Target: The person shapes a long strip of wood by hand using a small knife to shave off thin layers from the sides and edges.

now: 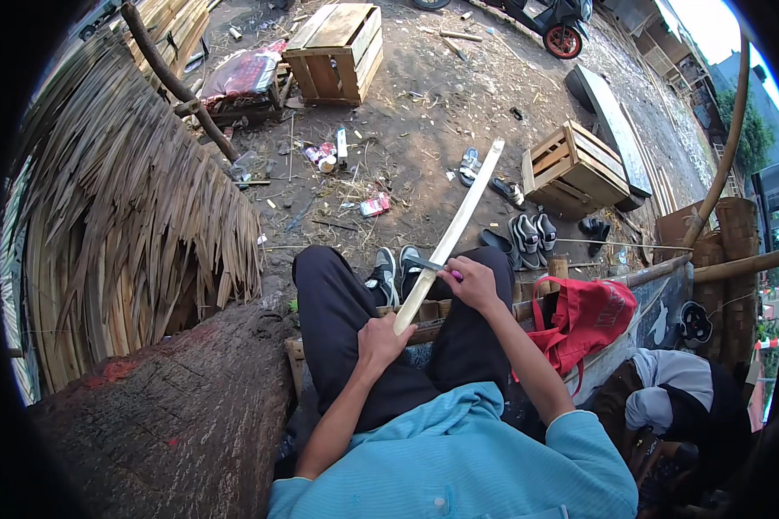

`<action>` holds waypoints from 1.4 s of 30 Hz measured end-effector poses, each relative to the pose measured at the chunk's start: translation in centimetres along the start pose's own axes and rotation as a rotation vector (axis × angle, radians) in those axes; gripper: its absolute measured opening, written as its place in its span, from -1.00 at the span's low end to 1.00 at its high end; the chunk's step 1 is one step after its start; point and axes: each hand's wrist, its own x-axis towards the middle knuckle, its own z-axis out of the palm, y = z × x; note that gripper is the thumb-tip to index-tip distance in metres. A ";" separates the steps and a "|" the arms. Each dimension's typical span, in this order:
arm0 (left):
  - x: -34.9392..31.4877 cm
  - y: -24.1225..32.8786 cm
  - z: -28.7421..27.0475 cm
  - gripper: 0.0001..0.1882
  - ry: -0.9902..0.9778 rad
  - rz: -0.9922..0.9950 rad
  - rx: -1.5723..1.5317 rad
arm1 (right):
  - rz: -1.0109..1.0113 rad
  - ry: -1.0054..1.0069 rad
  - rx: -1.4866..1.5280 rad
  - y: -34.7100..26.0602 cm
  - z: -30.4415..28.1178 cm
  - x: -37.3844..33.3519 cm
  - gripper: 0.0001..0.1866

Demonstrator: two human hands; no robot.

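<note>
A long pale strip, bamboo or wood (pixel 463 218), slants up and away from between my knees. Its near end is gripped by my left hand (pixel 381 340), with the fingers wrapped round it. Farther up the strip, my right hand (pixel 478 284) is closed on a knife (pixel 423 264). The knife's purple handle shows in part beside my fingers. Its dark blade lies across the strip and points to the left. My dark-trousered knees are on either side of the strip.
A big log (pixel 173 424) lies at my left, below a dry thatch panel (pixel 138 199). A red bag (pixel 584 320) hangs at my right, with a person bent over (pixel 679 394) beyond it. Wooden crates (pixel 576 171), shoes (pixel 528 238) and litter lie ahead on the dirt.
</note>
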 end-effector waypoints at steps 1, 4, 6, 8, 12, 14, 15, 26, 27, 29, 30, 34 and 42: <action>0.1 -0.2 0.0 -0.56 0.001 -0.001 -0.002 | -0.100 -0.008 0.034 -0.5 0.3 -0.3 -0.76; 0.3 -0.4 0.2 -0.56 -0.010 -0.025 -0.012 | -0.196 -0.143 0.041 -1.0 0.4 -1.0 -0.76; 0.2 -0.3 0.3 -0.55 0.002 -0.008 -0.007 | -0.101 -0.072 0.047 -1.0 0.5 -0.7 -0.76; 0.5 -0.4 0.5 -0.55 0.000 -0.018 0.004 | -0.007 -0.003 0.055 -1.7 0.7 -0.6 -0.75; 0.4 -0.7 0.5 -0.54 0.012 -0.041 -0.040 | -0.072 -0.018 0.098 -3.6 1.0 -1.5 -0.75; 0.3 -0.4 0.1 -0.55 0.014 -0.036 -0.041 | -0.130 -0.059 0.029 -3.0 0.3 -1.5 -0.75; 0.1 -0.1 0.0 -0.56 0.014 -0.027 -0.042 | -0.020 0.019 0.017 -2.1 0.1 -1.2 -0.76; 0.1 -0.2 0.3 -0.56 0.012 -0.044 -0.027 | -0.051 -0.067 0.031 -1.0 -0.3 -1.2 -0.75; 0.1 -0.2 0.4 -0.56 0.014 -0.038 -0.029 | 0.052 0.030 0.003 -0.8 -0.2 -1.2 -0.74; 0.1 -0.2 0.3 -0.56 0.012 -0.032 -0.030 | 0.036 0.021 0.041 -1.0 0.3 -1.6 -0.74; 0.1 -0.2 0.1 -0.56 0.005 -0.035 -0.023 | 0.019 0.012 0.076 -1.3 0.4 -1.7 -0.74; 0.1 -0.2 0.0 -0.55 0.001 -0.018 -0.026 | -0.015 -0.042 0.050 -1.4 0.2 -1.5 -0.73; 0.1 0.0 -0.1 -0.55 -0.003 -0.017 -0.003 | -0.044 -0.062 0.154 -0.9 0.2 -1.0 -0.73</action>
